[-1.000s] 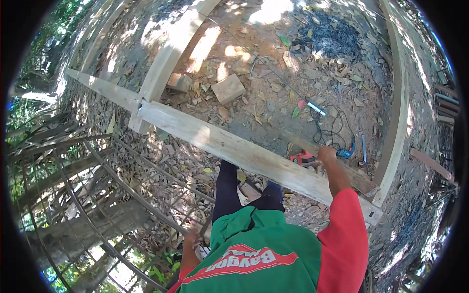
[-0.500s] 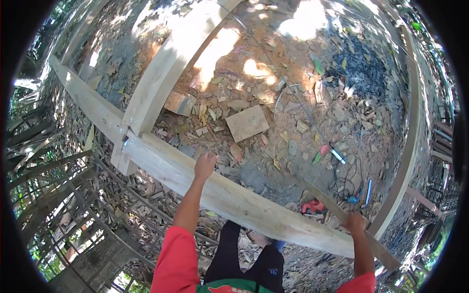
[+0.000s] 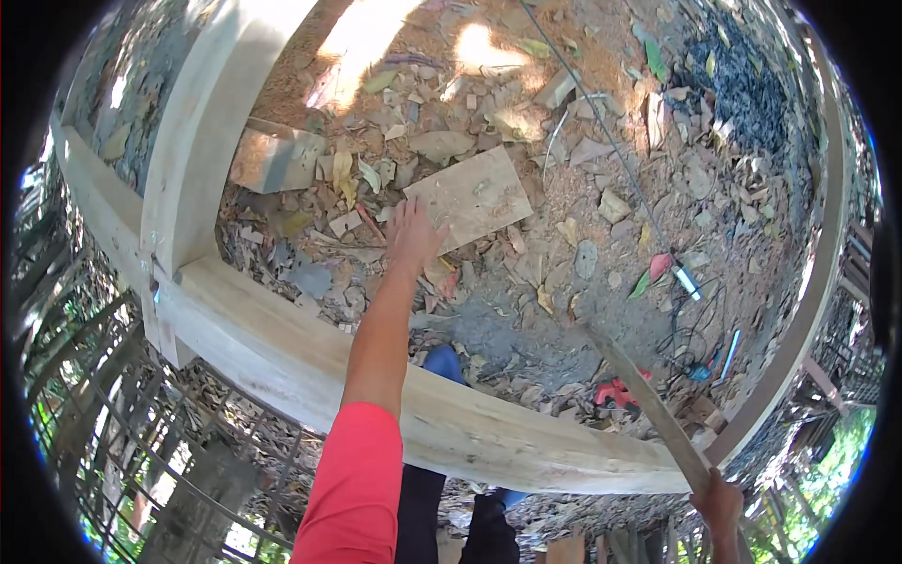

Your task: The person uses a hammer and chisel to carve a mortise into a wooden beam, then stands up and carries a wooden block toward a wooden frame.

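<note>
My left hand [image 3: 413,235] reaches past the long beam, fingers spread, over the left edge of a flat rectangular wooden board [image 3: 479,199]. Whether the fingertips touch the board I cannot tell. At the lower right my right hand [image 3: 720,508] is wrapped round a long narrow wooden strip [image 3: 658,410], which slants away to the upper left across the beam. The thick pale wooden beam [image 3: 451,414] runs below my left forearm, joined at its left end to another post [image 3: 202,132].
A red tool [image 3: 620,391] and a blue-handled tool [image 3: 700,372] lie beyond the beam at right, near dark cords. A wood block [image 3: 277,158] sits left of the board. Ash [image 3: 728,89] lies far right; a curved wooden beam [image 3: 799,320] bounds the right. Leaves and wood chips cover the ground.
My left hand has moved from above the beam forward to the board. My right hand has come lower with the strip. A blue shoe now shows beyond the beam, and the view has shifted forward.
</note>
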The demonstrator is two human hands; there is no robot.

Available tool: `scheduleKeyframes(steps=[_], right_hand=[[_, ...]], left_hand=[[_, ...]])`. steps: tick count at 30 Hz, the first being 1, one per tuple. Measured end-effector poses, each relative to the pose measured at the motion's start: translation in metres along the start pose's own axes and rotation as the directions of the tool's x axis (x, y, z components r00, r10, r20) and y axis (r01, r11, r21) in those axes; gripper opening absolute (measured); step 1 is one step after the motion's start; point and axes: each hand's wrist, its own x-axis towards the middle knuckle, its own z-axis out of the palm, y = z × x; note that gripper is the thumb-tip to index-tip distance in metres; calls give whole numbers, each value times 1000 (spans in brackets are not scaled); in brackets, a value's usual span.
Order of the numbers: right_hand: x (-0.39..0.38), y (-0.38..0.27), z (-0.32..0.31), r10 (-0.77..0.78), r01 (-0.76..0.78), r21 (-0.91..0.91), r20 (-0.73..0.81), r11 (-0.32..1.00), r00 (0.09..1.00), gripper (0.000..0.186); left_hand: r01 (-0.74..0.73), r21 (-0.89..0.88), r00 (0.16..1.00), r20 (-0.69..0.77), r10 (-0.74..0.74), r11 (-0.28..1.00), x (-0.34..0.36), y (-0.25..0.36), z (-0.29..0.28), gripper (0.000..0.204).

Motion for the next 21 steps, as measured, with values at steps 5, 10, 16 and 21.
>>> scheduleKeyframes(steps=[5, 10, 16, 21], right_hand=[[-10, 6, 21, -16, 13, 99, 24, 995, 1000, 72], [-36, -78, -60, 92, -72, 305, -52, 950, 994, 77], [-26, 9, 62, 6, -11, 291, 19, 957, 1000, 80], [-28, 10, 86, -38, 83, 316, -146, 945, 989, 76]], left_hand=[[-3, 48, 997, 73, 0, 999, 57, 6, 13, 89], [102, -39, 984, 152, -95, 994, 86, 4, 20, 88], [-67, -89, 998, -26, 65, 994, 50, 5, 31, 76], [-326, -185, 945, -38, 325, 927, -58, 20, 46, 68]])
